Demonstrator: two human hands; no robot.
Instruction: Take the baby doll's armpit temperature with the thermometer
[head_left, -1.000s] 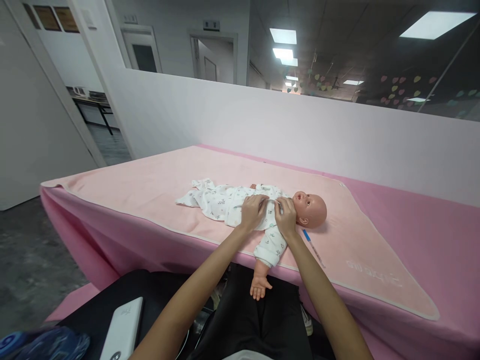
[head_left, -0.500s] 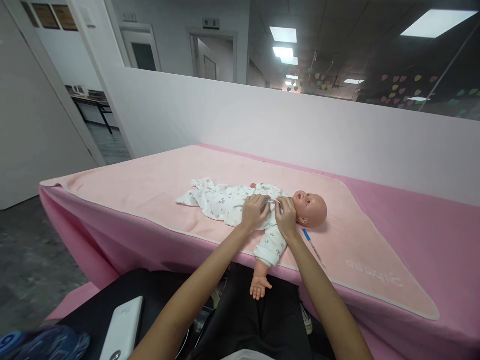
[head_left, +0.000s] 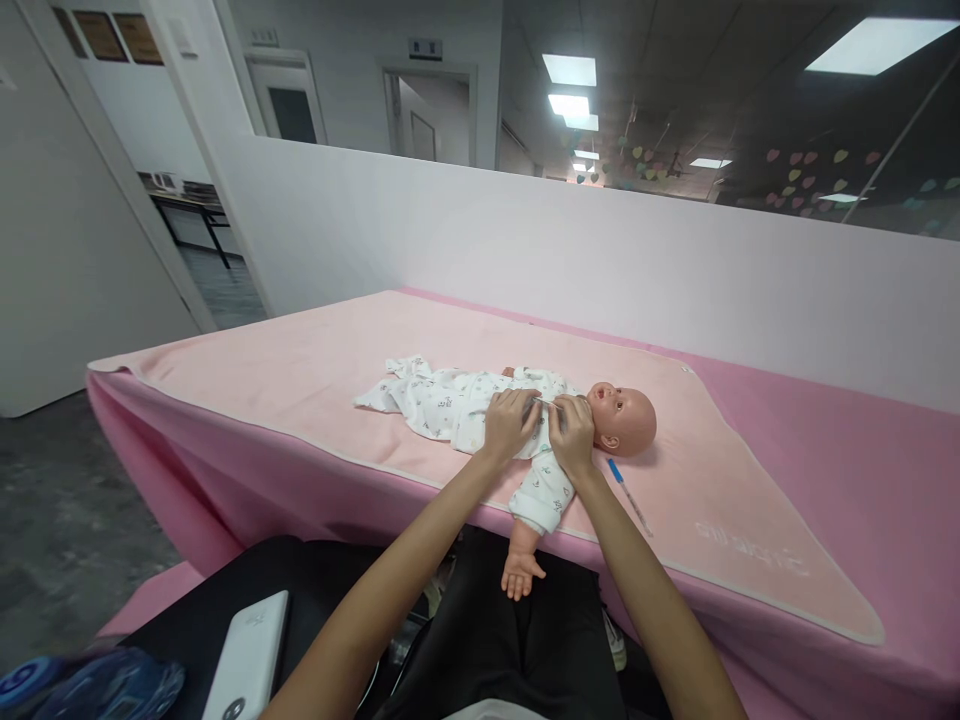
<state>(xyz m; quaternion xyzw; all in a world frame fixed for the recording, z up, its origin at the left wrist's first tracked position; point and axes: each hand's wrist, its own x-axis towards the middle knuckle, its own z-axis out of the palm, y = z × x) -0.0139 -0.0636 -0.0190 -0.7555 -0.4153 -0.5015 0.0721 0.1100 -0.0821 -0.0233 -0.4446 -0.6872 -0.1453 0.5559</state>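
Note:
A baby doll in a white printed outfit lies on its back, head to the right. One doll arm hangs over the table's near edge. My left hand is over the doll's chest, its fingers pinched. Close beside it, near the doll's chin, my right hand is pinched too. Between the fingertips a thin pale rod-like thing spans the small gap; its exact kind is too small to tell. A slim clear tube with a blue cap lies right of my right wrist.
A peach blanket covers much of the pink-draped table. Behind it stands a low white wall with glass above. At lower left are a white power bank and a blue plastic bottle.
Both hands stay over the doll's chest, with slightly less of the thin thing showing between the fingertips. The view has shifted slightly; the doll and capped tube lie as before.

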